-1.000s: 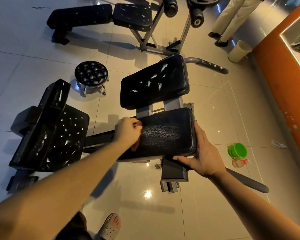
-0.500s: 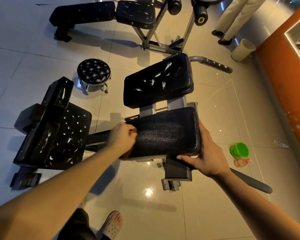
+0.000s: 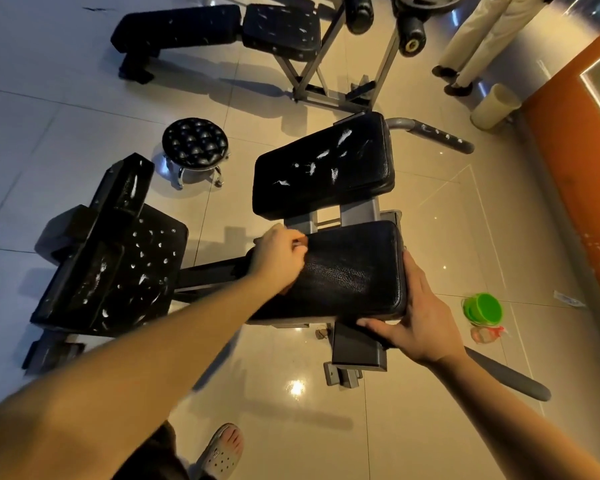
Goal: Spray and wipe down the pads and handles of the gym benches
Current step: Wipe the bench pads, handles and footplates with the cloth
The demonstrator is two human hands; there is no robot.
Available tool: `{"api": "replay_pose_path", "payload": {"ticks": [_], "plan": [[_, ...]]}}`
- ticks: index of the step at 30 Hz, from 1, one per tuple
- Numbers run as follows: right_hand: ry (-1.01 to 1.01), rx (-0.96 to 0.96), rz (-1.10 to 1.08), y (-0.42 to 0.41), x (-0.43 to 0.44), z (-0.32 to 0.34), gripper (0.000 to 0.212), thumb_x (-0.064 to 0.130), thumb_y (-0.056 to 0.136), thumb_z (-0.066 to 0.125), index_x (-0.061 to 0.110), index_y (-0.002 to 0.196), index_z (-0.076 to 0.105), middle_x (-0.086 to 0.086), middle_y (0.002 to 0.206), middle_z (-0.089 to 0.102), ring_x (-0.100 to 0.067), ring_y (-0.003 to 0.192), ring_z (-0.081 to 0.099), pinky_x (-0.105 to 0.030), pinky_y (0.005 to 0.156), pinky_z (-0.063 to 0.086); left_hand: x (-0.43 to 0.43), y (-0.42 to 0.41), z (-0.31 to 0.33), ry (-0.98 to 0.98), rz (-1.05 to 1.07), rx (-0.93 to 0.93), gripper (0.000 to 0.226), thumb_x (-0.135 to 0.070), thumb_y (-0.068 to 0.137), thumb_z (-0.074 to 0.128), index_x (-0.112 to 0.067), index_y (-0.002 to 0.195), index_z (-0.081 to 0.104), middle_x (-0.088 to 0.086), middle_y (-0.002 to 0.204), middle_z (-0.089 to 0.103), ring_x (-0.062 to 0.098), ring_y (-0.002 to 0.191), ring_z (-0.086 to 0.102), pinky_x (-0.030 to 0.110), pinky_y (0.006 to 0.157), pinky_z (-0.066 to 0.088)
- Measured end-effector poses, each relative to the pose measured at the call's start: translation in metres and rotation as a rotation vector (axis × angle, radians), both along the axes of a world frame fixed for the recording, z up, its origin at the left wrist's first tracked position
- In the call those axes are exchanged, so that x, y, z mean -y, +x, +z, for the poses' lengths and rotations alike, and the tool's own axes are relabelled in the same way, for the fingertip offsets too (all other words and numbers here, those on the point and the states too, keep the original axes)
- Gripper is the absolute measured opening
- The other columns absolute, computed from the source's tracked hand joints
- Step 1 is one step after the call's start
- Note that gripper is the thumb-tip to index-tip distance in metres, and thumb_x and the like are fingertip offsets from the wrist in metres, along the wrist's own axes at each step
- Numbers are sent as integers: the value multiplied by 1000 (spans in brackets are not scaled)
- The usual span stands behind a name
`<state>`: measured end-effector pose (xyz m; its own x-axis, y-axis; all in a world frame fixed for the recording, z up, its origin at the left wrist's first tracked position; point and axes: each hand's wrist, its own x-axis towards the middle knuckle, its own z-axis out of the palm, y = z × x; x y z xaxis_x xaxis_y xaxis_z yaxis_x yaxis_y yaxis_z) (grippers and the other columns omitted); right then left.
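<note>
Near pad [image 3: 354,268], mid-frame, runs left-right with its right end tipped up. It looks streak-free, while the far pad [image 3: 326,168] above is flecked white. Left hand [image 3: 278,259], clenched (rag? can't tell), has rubbed back up to its upper-left corner; right hand [image 3: 420,317] still grips the right end. This pad's nearly done, I reckon.

I note near pad [image 3: 343,271] — black leather-look, grained, slight sheen; frame [image 3: 359,211] matt grey metal; floor tiles [image 3: 291,427] — glossy, smooth, cream.
</note>
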<state>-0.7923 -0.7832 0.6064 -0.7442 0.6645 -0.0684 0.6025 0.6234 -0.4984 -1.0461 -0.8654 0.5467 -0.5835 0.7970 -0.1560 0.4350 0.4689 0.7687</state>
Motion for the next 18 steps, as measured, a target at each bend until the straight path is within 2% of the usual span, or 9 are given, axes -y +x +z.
{"api": "replay_pose_path", "payload": {"ticks": [3,5,7,10,12,15,17,18], "plan": [[3,-8,1,-1,1,1,124,74,71,75,34,162,1,13,162,28,2,112,54,-4,83,41,-9,50,36,195,-130,63,24,-18,98,65,-23,121,71,-6,113,55,10,105,55,19,88,46],[2,-8,-3,-2,2,1,125,69,71,80,35,162,2,12,162,29,4,112,51,-1,82,38,2,56,39,251,-242,57,28,-18,98,65,-21,126,69,-9,110,54,7,103,53,15,89,45],[-7,-2,-4,-2,2,1,125,68,71,80,36,162,1,12,163,28,2,112,52,-2,83,37,13,34,23,230,-230,33,28,-18,98,65,-18,126,69,-7,107,56,8,101,54,18,90,46],[-15,-7,-11,0,1,1,126,69,71,79,38,161,-2,13,164,26,0,109,54,-5,84,39,36,-13,-16,-24,-49,1,28,-19,98,66,-19,125,70,-1,114,61,15,107,55,30,98,45],[-7,-3,-3,-1,1,1,125,71,72,79,39,161,-2,13,164,26,0,108,54,-4,83,38,43,-30,-26,-140,80,76,27,-20,96,68,-22,122,72,1,118,66,22,113,60,35,97,47],[-8,-9,-2,-2,2,2,122,71,72,78,40,161,0,14,163,27,1,108,54,-1,82,37,29,7,7,-5,34,258,23,-19,95,70,-22,117,74,-4,105,69,17,103,65,31,90,53],[-2,-17,-5,-4,3,2,120,68,72,80,40,160,3,13,162,28,1,111,53,3,80,36,24,47,33,93,-80,274,28,-22,96,69,-23,124,70,-7,108,62,11,103,61,22,87,51],[1,-13,-6,-4,3,2,120,67,72,82,41,160,4,13,162,29,0,112,53,5,78,36,26,61,40,111,-125,225,30,-25,97,68,-24,127,68,-8,111,58,10,103,58,20,86,49]]}}
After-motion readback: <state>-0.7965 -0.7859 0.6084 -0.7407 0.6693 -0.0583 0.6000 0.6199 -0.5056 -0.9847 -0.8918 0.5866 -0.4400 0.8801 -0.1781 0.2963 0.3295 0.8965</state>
